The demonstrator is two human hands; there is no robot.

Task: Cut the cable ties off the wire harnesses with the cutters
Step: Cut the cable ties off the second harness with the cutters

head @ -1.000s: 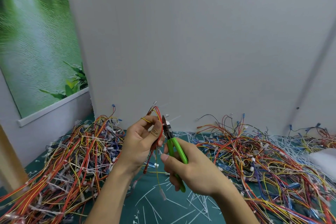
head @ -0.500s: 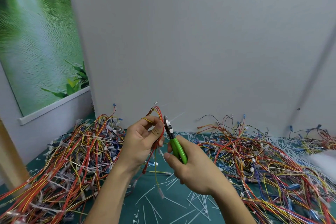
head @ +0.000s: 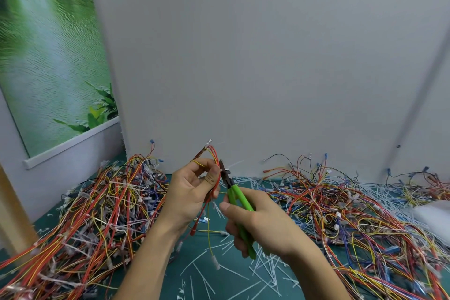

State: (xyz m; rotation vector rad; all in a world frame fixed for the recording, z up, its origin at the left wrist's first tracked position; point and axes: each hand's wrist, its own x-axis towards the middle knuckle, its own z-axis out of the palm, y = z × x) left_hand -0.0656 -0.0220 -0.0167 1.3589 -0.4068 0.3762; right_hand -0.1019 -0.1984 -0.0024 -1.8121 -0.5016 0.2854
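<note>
My left hand (head: 192,192) pinches a small wire harness (head: 211,153) of red and yellow wires, held up above the green mat; its loose ends hang down below the hand. My right hand (head: 263,224) grips the green-handled cutters (head: 237,198), whose dark jaws point up and left and sit against the harness right beside my left thumb. A white cable tie (head: 233,165) sticks out to the right at the jaws. Whether the jaws are closed on the tie I cannot tell.
A big heap of wire harnesses (head: 92,217) lies at the left and another heap (head: 341,209) at the right. Cut white tie pieces (head: 243,275) litter the green mat (head: 202,282) between them. A grey wall stands close behind; a white object (head: 433,214) rests at the right edge.
Both hands stayed together at the same place. The cutters' handles have spread slightly and the jaws remain at the harness by my left thumb.
</note>
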